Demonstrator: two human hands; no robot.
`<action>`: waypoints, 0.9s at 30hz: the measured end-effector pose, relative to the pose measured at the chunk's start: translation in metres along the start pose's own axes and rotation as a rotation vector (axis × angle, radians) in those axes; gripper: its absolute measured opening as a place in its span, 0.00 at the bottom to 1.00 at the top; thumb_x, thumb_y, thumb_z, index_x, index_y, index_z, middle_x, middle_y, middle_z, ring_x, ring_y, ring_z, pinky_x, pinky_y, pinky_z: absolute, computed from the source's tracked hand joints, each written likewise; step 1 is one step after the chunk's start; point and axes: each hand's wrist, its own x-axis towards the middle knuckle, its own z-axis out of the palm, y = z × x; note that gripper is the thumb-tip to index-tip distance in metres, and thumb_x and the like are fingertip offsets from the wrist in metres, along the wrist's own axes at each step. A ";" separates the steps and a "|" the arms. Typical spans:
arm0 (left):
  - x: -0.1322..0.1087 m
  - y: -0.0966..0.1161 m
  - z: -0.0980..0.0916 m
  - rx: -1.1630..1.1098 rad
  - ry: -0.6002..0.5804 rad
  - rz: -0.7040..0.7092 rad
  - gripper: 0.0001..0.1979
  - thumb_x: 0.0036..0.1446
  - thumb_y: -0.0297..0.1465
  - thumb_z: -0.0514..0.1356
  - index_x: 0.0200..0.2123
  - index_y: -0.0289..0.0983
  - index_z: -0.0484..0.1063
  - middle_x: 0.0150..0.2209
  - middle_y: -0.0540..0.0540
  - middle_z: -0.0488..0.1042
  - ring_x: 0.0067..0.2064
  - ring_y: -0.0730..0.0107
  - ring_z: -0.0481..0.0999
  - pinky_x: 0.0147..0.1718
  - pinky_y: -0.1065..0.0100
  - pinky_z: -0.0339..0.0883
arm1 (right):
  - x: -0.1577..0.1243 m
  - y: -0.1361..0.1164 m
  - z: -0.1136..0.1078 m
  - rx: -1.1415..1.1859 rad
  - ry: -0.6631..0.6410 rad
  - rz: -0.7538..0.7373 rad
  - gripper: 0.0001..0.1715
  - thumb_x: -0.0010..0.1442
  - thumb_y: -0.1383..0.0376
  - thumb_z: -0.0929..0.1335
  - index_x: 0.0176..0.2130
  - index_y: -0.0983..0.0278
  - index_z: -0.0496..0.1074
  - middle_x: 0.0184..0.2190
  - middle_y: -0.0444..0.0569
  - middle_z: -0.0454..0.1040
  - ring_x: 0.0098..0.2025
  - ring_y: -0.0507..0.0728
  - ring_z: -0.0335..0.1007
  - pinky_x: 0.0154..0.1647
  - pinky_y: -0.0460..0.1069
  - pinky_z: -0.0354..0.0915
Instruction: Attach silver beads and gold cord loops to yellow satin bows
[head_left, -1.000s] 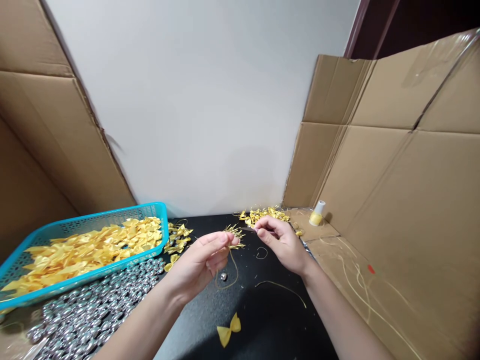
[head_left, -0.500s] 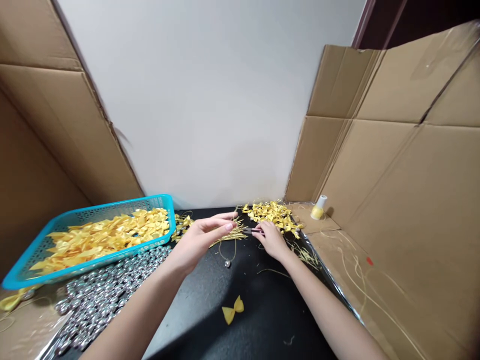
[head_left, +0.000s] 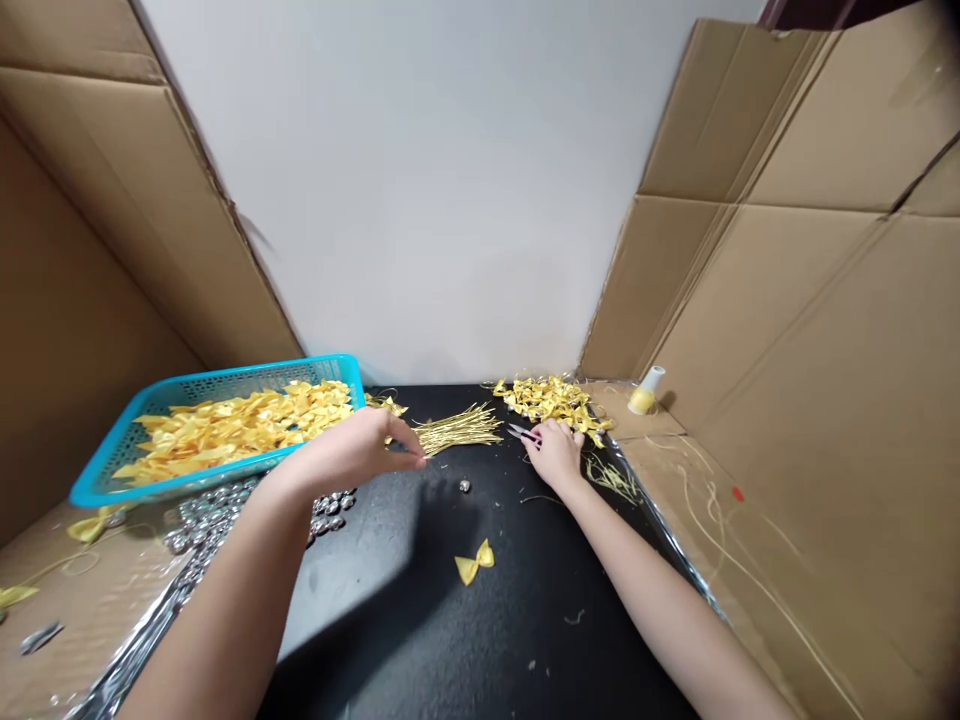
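My left hand (head_left: 364,447) is closed in a pinch beside the left part of a bundle of thin gold cords (head_left: 461,428); whatever lies between its fingertips is too small to make out. Small snips (head_left: 519,432) with a dark pink handle are in my right hand (head_left: 556,452), blades pointing left toward the cords. Between the hands and slightly nearer me, a silver bell (head_left: 465,486) lies on the black table. A single yellow bow (head_left: 475,563) rests in front of it. Behind my right hand is a pile of yellow bows (head_left: 551,400).
At the left a blue basket (head_left: 112,440) holds many yellow bows, with silver bells (head_left: 217,510) heaped in front. A cone of yellow thread (head_left: 646,392) stands back right, near cord scraps (head_left: 611,478). Cardboard walls (head_left: 810,330) flank both sides.
My left hand has moved left and its fingers have come together. The cord loop seen at the bell no longer shows. My right hand still holds the snips. The view has shifted.
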 end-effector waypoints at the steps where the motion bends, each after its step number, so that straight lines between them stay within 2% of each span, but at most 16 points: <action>1: -0.001 -0.001 0.000 -0.027 -0.050 0.032 0.06 0.49 0.39 0.65 0.26 0.46 0.82 0.34 0.46 0.81 0.39 0.55 0.79 0.41 0.59 0.68 | 0.001 -0.002 -0.003 0.035 0.004 -0.006 0.06 0.58 0.65 0.68 0.32 0.64 0.75 0.38 0.55 0.73 0.49 0.66 0.62 0.51 0.63 0.52; 2: -0.002 0.000 0.001 -0.057 -0.032 0.077 0.07 0.49 0.39 0.65 0.26 0.46 0.82 0.35 0.46 0.81 0.38 0.56 0.79 0.40 0.60 0.68 | 0.001 -0.006 -0.008 0.078 0.008 -0.019 0.05 0.57 0.65 0.69 0.33 0.64 0.75 0.39 0.56 0.73 0.50 0.67 0.62 0.52 0.65 0.52; 4: -0.002 0.009 0.006 -0.142 0.116 0.189 0.08 0.50 0.41 0.64 0.26 0.46 0.82 0.40 0.44 0.79 0.43 0.56 0.77 0.43 0.59 0.67 | 0.001 -0.020 -0.020 0.192 0.007 -0.079 0.08 0.56 0.64 0.69 0.37 0.64 0.76 0.43 0.58 0.74 0.53 0.68 0.63 0.53 0.65 0.54; 7: -0.001 0.030 0.021 -0.448 0.360 0.270 0.07 0.51 0.40 0.65 0.28 0.46 0.82 0.48 0.43 0.75 0.52 0.54 0.71 0.51 0.55 0.63 | -0.008 -0.052 -0.041 0.418 -0.058 -0.246 0.14 0.58 0.58 0.69 0.44 0.60 0.74 0.50 0.52 0.74 0.53 0.60 0.67 0.52 0.56 0.64; 9: 0.000 0.043 0.033 -0.634 0.396 0.304 0.05 0.51 0.39 0.67 0.29 0.46 0.83 0.54 0.44 0.71 0.59 0.52 0.64 0.56 0.53 0.59 | -0.021 -0.075 -0.054 0.589 -0.152 -0.349 0.18 0.58 0.53 0.69 0.46 0.56 0.74 0.45 0.46 0.77 0.47 0.56 0.73 0.46 0.52 0.69; 11: -0.001 0.052 0.044 -0.789 0.391 0.321 0.04 0.51 0.38 0.67 0.29 0.46 0.82 0.56 0.45 0.69 0.61 0.52 0.61 0.58 0.53 0.56 | -0.035 -0.095 -0.063 1.069 -0.348 -0.393 0.20 0.54 0.51 0.71 0.44 0.58 0.75 0.40 0.47 0.79 0.43 0.56 0.75 0.45 0.53 0.70; 12: -0.002 0.055 0.048 -0.866 0.376 0.324 0.04 0.51 0.37 0.67 0.29 0.46 0.82 0.57 0.46 0.69 0.61 0.52 0.60 0.58 0.53 0.56 | -0.042 -0.103 -0.067 1.209 -0.386 -0.366 0.19 0.52 0.52 0.73 0.41 0.59 0.76 0.37 0.45 0.79 0.40 0.55 0.76 0.45 0.53 0.71; 14: -0.005 0.059 0.054 -1.002 0.335 0.332 0.03 0.52 0.37 0.67 0.29 0.46 0.82 0.57 0.46 0.70 0.61 0.53 0.61 0.55 0.56 0.60 | -0.051 -0.112 -0.073 1.353 -0.391 -0.316 0.15 0.51 0.54 0.74 0.36 0.59 0.77 0.31 0.43 0.79 0.35 0.53 0.75 0.43 0.52 0.71; 17: -0.009 0.062 0.054 -1.077 0.293 0.361 0.04 0.54 0.36 0.66 0.32 0.46 0.82 0.57 0.47 0.68 0.59 0.56 0.64 0.47 0.62 0.66 | -0.052 -0.114 -0.086 1.356 -0.365 -0.312 0.13 0.51 0.55 0.74 0.30 0.61 0.77 0.24 0.43 0.76 0.29 0.51 0.72 0.37 0.51 0.71; 19: -0.010 0.062 0.051 -0.933 0.307 0.384 0.11 0.53 0.36 0.66 0.42 0.47 0.80 0.57 0.45 0.67 0.57 0.57 0.66 0.46 0.63 0.66 | -0.047 -0.108 -0.101 1.300 -0.311 -0.321 0.14 0.52 0.54 0.74 0.29 0.61 0.75 0.23 0.43 0.74 0.27 0.51 0.70 0.34 0.50 0.71; 21: -0.010 0.058 0.048 -0.613 0.314 0.344 0.15 0.53 0.36 0.65 0.45 0.43 0.77 0.51 0.42 0.71 0.51 0.58 0.70 0.46 0.62 0.65 | -0.039 -0.097 -0.126 1.262 -0.132 -0.303 0.13 0.54 0.53 0.72 0.29 0.60 0.73 0.22 0.41 0.70 0.25 0.50 0.68 0.33 0.49 0.70; 23: -0.007 0.051 0.051 -0.264 0.203 0.240 0.09 0.50 0.34 0.65 0.37 0.40 0.78 0.39 0.43 0.75 0.43 0.59 0.73 0.42 0.62 0.64 | -0.034 -0.083 -0.157 1.273 0.160 -0.269 0.09 0.55 0.56 0.72 0.31 0.57 0.72 0.23 0.38 0.67 0.25 0.48 0.66 0.34 0.48 0.68; 24: -0.005 0.047 0.055 -0.140 0.074 0.175 0.06 0.49 0.34 0.65 0.31 0.39 0.78 0.34 0.44 0.75 0.38 0.60 0.73 0.38 0.64 0.64 | -0.032 -0.075 -0.173 1.319 0.281 -0.272 0.07 0.56 0.58 0.72 0.30 0.57 0.72 0.23 0.37 0.65 0.25 0.47 0.65 0.35 0.48 0.68; 25: -0.003 0.042 0.062 -0.118 -0.031 0.155 0.04 0.44 0.32 0.67 0.27 0.40 0.78 0.29 0.46 0.76 0.32 0.62 0.73 0.32 0.66 0.63 | -0.033 -0.067 -0.190 1.402 0.372 -0.287 0.06 0.56 0.61 0.72 0.29 0.57 0.73 0.22 0.36 0.63 0.24 0.45 0.63 0.34 0.46 0.66; 27: 0.003 0.034 0.082 -0.126 -0.166 0.140 0.08 0.31 0.27 0.71 0.19 0.41 0.77 0.20 0.50 0.73 0.22 0.68 0.69 0.23 0.70 0.57 | -0.038 -0.054 -0.218 1.530 0.485 -0.311 0.09 0.59 0.66 0.70 0.27 0.58 0.74 0.21 0.36 0.61 0.21 0.43 0.58 0.30 0.44 0.62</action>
